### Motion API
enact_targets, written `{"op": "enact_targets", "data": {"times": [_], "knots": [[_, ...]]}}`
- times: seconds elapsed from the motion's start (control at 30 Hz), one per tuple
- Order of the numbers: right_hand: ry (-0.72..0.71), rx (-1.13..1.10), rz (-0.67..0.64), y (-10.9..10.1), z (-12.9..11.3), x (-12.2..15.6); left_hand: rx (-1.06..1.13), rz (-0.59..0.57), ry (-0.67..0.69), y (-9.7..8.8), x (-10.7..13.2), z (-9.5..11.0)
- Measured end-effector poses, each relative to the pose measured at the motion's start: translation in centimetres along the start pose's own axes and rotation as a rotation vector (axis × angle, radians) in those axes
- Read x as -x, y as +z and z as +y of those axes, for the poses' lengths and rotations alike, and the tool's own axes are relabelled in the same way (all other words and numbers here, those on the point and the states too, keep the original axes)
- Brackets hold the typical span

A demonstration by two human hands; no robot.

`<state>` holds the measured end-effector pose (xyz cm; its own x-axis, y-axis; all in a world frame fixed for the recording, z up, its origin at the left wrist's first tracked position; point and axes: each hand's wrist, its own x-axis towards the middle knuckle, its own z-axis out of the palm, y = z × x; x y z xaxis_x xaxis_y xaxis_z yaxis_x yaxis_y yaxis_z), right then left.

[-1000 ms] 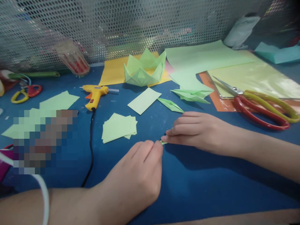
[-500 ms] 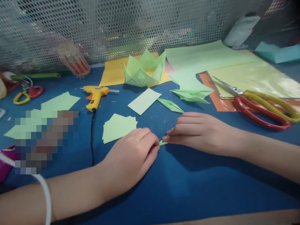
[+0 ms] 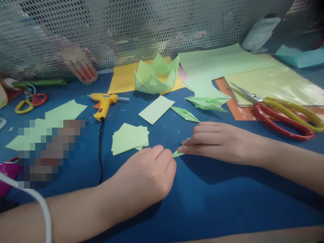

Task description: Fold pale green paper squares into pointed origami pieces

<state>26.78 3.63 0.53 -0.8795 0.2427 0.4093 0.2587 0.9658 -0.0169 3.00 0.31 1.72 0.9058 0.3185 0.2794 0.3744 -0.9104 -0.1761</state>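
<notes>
My right hand (image 3: 211, 141) is closed, its thumb and fingers pinching a small folded strip of light green paper (image 3: 178, 154) low over the blue table. Most of that paper is hidden under the fingers; only its pointed end and a bit of edge show. My left hand (image 3: 152, 177) is curled like a fist right beside the pointed end. Its fingertips are hidden, so I cannot tell whether they grip the paper. Just beyond my right hand lie a narrow folded green piece (image 3: 186, 114) and a larger pointed folded piece (image 3: 208, 103).
Small green rectangles (image 3: 130, 140) are stacked left of my hands, with a single one (image 3: 157, 109) farther back. Behind are a yellow glue gun (image 3: 103, 103) with a black cord and a green folded paper ring (image 3: 154, 82). Large scissors (image 3: 283, 121) lie at right.
My left hand has rolled over and shifted slightly toward me, its fingertips turning out of sight. My right hand has moved slightly right and stays on the folded paper.
</notes>
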Motion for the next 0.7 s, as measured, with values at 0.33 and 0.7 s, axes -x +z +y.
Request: {"op": "enact_targets", "data": {"times": [0.33, 0.7], "knots": [[0.051, -0.075, 0.009, 0.21, -0.24, 0.45, 0.024, -0.089, 0.018, -0.17, 0.11, 0.19], [0.068, -0.118, -0.053, 0.02, 0.26, 0.24, 0.016, -0.048, 0.023, -0.54, -0.16, 0.70]]}}
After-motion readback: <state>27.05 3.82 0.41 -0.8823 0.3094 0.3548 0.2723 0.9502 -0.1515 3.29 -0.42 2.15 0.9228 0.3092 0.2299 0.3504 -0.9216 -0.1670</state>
